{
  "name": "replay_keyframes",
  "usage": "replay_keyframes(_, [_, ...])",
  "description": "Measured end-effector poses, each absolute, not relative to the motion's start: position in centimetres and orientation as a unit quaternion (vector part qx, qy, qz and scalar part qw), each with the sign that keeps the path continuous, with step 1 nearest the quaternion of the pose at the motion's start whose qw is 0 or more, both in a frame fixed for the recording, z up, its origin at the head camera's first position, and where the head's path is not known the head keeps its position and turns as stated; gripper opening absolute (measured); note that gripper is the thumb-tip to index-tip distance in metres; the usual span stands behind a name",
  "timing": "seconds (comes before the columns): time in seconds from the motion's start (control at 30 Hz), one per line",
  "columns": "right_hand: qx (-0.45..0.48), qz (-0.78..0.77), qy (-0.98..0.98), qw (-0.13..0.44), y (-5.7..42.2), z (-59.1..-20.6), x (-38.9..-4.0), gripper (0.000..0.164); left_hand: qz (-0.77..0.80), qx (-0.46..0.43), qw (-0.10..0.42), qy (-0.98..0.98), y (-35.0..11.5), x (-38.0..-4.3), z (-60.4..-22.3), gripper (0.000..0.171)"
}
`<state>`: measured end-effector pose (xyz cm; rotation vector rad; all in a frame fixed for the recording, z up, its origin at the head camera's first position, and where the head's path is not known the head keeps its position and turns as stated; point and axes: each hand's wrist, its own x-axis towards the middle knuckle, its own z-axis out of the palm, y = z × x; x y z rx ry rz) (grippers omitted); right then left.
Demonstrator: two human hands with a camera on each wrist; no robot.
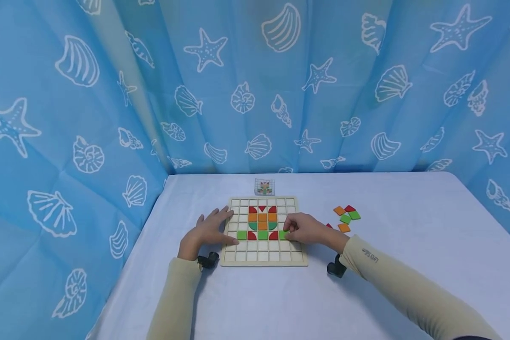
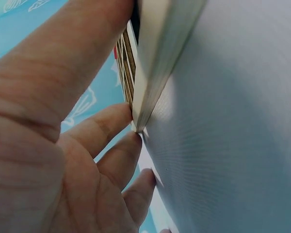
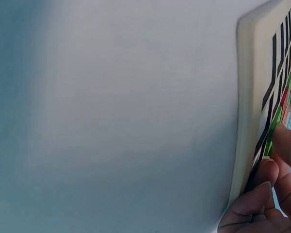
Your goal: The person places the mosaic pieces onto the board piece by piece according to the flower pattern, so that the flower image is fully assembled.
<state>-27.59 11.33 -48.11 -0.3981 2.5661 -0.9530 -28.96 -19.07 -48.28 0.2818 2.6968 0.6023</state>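
A wooden grid board [image 1: 263, 261] lies flat on the table, with red, orange and green tiles set in its cells. My left hand [image 1: 207, 232] rests at the board's left edge, fingers spread and fairly straight; the left wrist view shows the fingertips [image 2: 121, 114] against the frame's side. Over the right part of the board, my right hand [image 1: 304, 228] pinches a green square tile [image 1: 282, 235] at the end of a row of green and red pieces. From the right wrist, the green tile [image 3: 273, 127] appears between thumb and finger, low at its cell.
A small pattern card [image 1: 265, 187] showing a coloured figure stands behind the board. To the right lie several loose tiles, including an orange square [image 1: 344, 227], a green one [image 1: 354, 215] and a red one [image 1: 350, 208]. A blue shell-print curtain [image 1: 255, 118] hangs behind the white table [image 1: 408, 236].
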Motion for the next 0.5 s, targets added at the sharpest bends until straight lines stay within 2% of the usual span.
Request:
replay_keyframes(0.3, [-0.192, -0.353, 0.903, 0.151, 13.0, -46.7, -27.4, 0.016, 0.212, 0.097, 0.19, 0.954, -18.7, -29.0, -48.2, 0.101])
replay_keyframes(0.5, [-0.189, -0.33, 0.918, 0.117, 14.6, -45.7, -27.8, 0.018, 0.203, 0.093, 0.188, 0.956, -18.9, -29.0, -48.0, 0.101])
